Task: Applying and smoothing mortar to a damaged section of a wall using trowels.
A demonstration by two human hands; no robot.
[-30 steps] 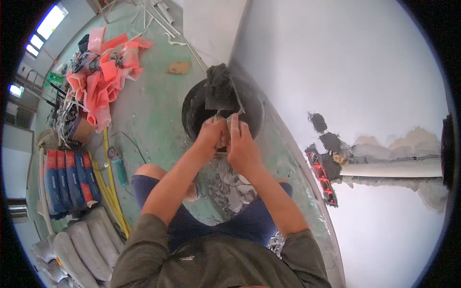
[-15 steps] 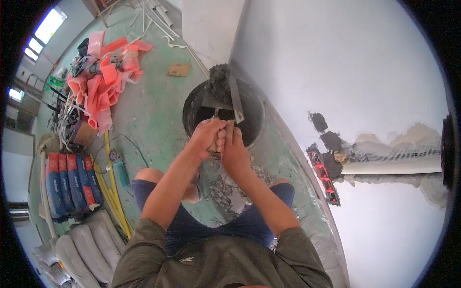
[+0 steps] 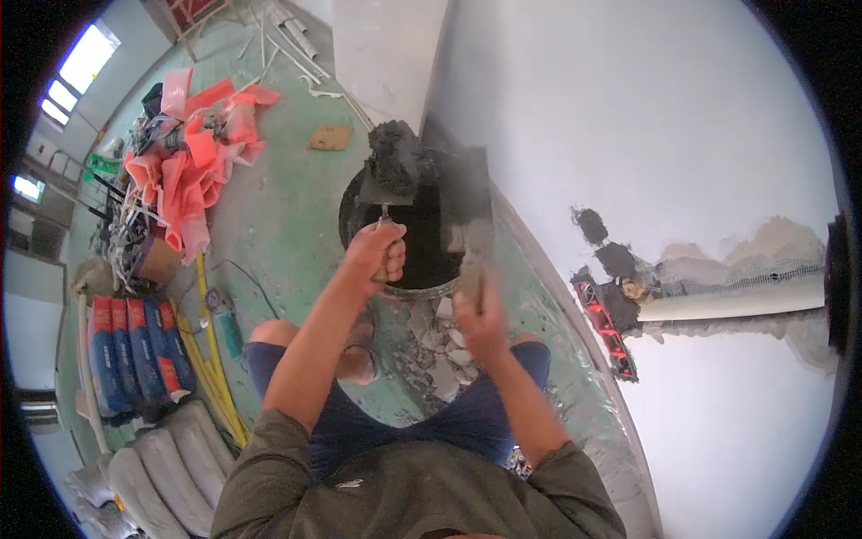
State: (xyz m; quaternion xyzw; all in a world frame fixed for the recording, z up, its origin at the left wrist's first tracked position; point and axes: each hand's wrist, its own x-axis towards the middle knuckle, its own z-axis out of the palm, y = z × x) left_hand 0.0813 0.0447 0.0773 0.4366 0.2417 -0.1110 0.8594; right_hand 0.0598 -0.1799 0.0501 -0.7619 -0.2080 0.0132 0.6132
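Observation:
My left hand is closed round the handle of a trowel. A heap of dark grey wet mortar rests on its blade, over the far left part of a black bucket. To the right, my right hand is smeared by motion but wraps the handle of a plastering trowel. That tool's wide flat blade is blurred and reaches over the bucket's right side. The two hands are apart, with the dark inside of the bucket showing between them.
A white wall rises at the right, with a patched pipe groove and a red level-like tool against it. Rubble lies between my legs. Pink sheeting, blue-and-red bags and grey sacks lie left.
My right hand has moved away from my left, to the right and nearer me, swinging its trowel's blade out flat. My left hand and its mortar-loaded trowel have shifted slightly left.

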